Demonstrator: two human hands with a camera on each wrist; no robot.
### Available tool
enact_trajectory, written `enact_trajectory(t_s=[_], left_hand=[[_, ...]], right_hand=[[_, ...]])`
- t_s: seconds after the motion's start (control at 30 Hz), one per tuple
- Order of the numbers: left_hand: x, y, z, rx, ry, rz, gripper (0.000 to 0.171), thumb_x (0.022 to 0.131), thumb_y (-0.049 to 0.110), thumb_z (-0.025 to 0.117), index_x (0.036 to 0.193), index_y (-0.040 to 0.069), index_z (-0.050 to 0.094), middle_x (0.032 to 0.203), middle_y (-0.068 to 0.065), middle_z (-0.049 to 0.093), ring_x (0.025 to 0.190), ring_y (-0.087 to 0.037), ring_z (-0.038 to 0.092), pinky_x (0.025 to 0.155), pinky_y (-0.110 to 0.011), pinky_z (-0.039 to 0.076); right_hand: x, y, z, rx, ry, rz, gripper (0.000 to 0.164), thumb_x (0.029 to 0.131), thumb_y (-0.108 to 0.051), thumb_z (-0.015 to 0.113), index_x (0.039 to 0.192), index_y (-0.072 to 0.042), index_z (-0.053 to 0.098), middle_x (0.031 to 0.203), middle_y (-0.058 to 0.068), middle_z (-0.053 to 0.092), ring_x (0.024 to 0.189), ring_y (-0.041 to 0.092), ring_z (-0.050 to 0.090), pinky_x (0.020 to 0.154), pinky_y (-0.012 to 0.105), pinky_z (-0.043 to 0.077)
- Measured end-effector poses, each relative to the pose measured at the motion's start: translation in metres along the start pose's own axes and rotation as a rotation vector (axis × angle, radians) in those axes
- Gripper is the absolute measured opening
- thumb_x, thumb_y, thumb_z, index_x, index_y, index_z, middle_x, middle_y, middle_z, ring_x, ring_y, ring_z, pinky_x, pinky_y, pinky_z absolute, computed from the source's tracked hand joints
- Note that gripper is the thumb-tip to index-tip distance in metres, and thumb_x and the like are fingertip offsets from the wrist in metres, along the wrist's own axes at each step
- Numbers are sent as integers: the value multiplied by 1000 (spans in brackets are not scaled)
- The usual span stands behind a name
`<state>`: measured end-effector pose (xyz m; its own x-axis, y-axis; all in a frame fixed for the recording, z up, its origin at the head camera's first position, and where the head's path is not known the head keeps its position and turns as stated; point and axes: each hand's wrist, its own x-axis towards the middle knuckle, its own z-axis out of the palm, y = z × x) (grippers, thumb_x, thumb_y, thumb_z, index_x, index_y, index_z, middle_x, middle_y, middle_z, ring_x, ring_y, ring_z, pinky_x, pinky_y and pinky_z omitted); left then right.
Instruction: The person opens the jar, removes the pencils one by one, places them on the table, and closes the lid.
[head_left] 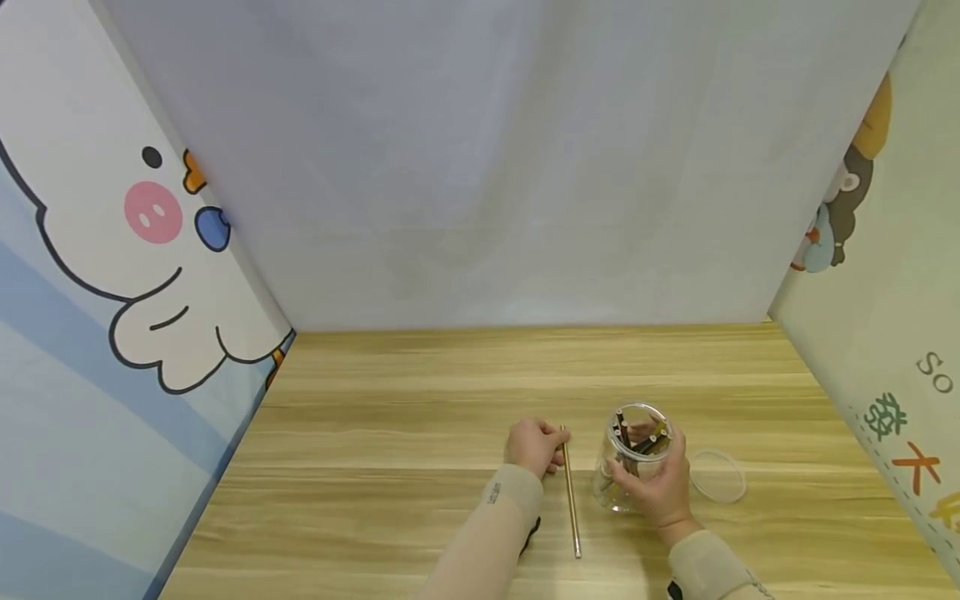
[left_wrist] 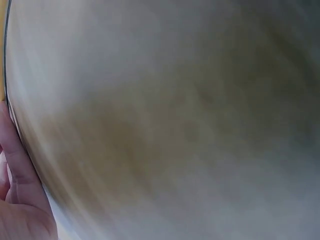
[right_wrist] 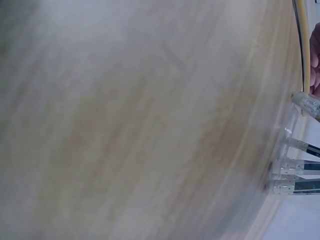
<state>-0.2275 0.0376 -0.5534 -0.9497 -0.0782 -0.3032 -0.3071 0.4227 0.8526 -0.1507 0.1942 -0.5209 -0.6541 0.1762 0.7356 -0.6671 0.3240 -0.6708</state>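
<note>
The left hand (head_left: pixel 534 447) pinches a slim gold pencil (head_left: pixel 570 492) just to its right; a slack pinch could drop it. The right hand (head_left: pixel 663 487) grips a clear cylindrical jar (head_left: pixel 604 479); tilting might spill its dark, slender sticks (head_left: pixel 646 445).

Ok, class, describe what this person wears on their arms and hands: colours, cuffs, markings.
The left hand and right hand are gloveless. Pale beige sleeves end in wide cuffs; the left bears small dark lettering, unreadable here. A black piece shows beside each cuff.

Left wrist view's edge cuts off the left hand (left_wrist: pixel 22 192) (the tabletop (left_wrist: pixel 115 150) is blurred).
</note>
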Motion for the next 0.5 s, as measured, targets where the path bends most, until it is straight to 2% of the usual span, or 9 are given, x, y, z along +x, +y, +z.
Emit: enact_trajectory(t_s=[0.1,0.17,0.27,0.4,0.5], left_hand=[[1,0,1,-11,-6,4,15,86,21,78,77,11,70,54,-2,66,43,-9,59,37,-20,49],[2,-1,1,-19,-12,5,16,86,21,78,77,10,70,55,-3,66,43,-9,59,37,-21,49],[3,-2,2,-28,-18,4,16,86,21,78,77,11,70,55,-3,66,43,-9,59,37,-21,50],[4,-2,1,-28,-20,-1,17,86,23,78,76,11,69,56,-4,67,43,-10,59,38,-22,50],[4,-1,-1,-32,-32,-9,18,86,25,78,76,12,69,57,-5,67,43,-9,57,38,-22,50]], right_hand=[[-2,3,-1,-20,6,-1,71,63,5,73,121,24,37,98,18,61,99,-5,58,91,4,45],[-2,3,-1,-26,5,-1,71,63,4,73,121,24,37,97,22,59,99,-5,57,92,4,44],[-1,1,-1,-8,3,1,70,63,6,73,120,24,37,98,17,62,98,-5,58,91,4,46],[0,1,-1,27,-1,4,68,62,10,72,118,26,37,103,4,64,98,-3,59,89,5,47],[0,2,-2,31,-3,2,69,63,9,73,119,26,37,104,1,63,98,-3,59,89,5,47]])
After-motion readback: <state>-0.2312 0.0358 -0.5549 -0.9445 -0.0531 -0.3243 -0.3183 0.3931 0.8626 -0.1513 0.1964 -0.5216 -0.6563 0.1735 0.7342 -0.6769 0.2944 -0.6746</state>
